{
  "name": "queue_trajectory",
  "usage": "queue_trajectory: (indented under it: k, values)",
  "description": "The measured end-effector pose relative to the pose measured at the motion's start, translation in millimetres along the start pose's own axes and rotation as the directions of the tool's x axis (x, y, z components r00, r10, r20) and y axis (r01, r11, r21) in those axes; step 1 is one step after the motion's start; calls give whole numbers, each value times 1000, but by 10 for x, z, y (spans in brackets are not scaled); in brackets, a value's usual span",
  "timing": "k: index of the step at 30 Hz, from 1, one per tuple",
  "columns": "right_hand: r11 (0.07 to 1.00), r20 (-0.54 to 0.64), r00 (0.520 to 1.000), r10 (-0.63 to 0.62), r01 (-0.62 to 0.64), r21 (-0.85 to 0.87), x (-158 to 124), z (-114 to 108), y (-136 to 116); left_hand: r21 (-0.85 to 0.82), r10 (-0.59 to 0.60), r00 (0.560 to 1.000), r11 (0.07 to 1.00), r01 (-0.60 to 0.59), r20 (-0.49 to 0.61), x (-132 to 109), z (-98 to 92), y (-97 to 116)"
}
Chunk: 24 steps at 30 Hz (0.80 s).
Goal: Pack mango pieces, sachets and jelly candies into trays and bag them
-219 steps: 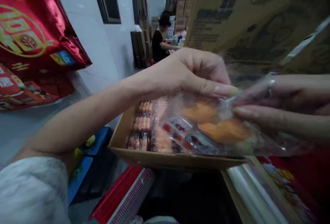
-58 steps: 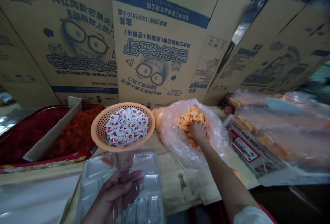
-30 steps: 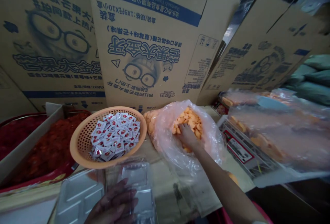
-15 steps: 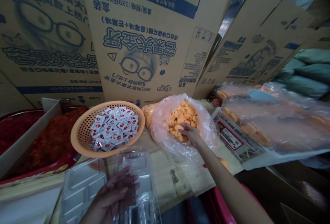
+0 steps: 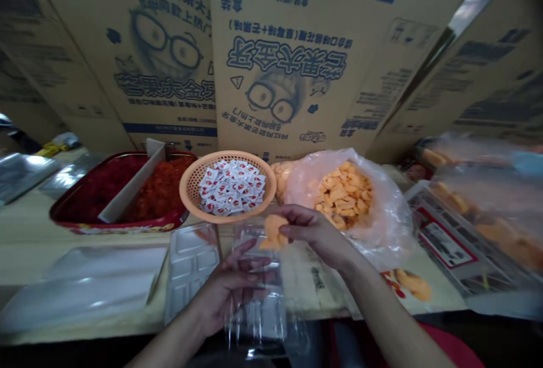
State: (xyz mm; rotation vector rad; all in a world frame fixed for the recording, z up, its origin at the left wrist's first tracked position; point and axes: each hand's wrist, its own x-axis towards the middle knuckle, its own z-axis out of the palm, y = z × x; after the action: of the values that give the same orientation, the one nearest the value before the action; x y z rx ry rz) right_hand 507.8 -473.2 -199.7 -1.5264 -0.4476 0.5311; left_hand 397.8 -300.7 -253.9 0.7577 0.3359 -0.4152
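Observation:
My right hand (image 5: pixel 311 232) pinches an orange heart-like or shell-like soft candy (image 5: pixel 275 231), perhaps more than one piece, above the far end of a clear plastic tray (image 5: pixel 269 317). Against that tray lies my left hand (image 5: pixel 233 283), fingers stretched out and spread; whether they are over or under the thin plastic is hard to tell. Behind my right hand, an open clear bag (image 5: pixel 392 215) is full of orange candies (image 5: pixel 345 190). To its left stands an orange perforated basket (image 5: pixel 186 193) of small white printed sachets (image 5: pixel 231 187).
Another clear compartment tray (image 5: pixel 193 266) lies left of my hand, beside white sheets (image 5: pixel 106 269). Farther left is a red divided tub (image 5: pixel 123 226) with dark red and orange-red contents. A crate (image 5: pixel 449 243) of bagged orange pieces stands right. Cardboard boxes (image 5: pixel 288 17) wall the back.
My right hand has come out of the candy bag, moving left over the tray with orange candy in its fingers. My left hand stays at the tray. The view has turned left.

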Motion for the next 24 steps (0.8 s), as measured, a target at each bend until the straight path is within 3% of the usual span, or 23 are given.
queue_trajectory:
  k: [2,4,8,10,15,21,24]
  values:
    - [985,62,997,-42,51,-163,110,265,71,-19,33,999,999,-33,-7,-47,-27,7]
    - [920,51,989,-141,150,-361,211,456,167,-37,70,997,997,-71,-15,-98,-69,30]
    - [633,103,892,-440,389,-669,352,688,258,-48,155,987,986,-157,-52,-225,-171,138]
    - [549,178,858,-481,453,-702,413,797,243,-52,186,980,980,-190,-69,-299,-215,199]
    - [504,294,849,-439,503,-702,573,1094,170,-100,206,974,972,-214,-92,-445,-344,265]
    - [615,133,895,-426,394,-684,708,1198,27,-136,255,953,951,-278,-163,-541,-612,245]
    - [549,136,935,-328,306,-778,755,1285,20,-140,267,947,946,-293,-177,-600,-710,261]
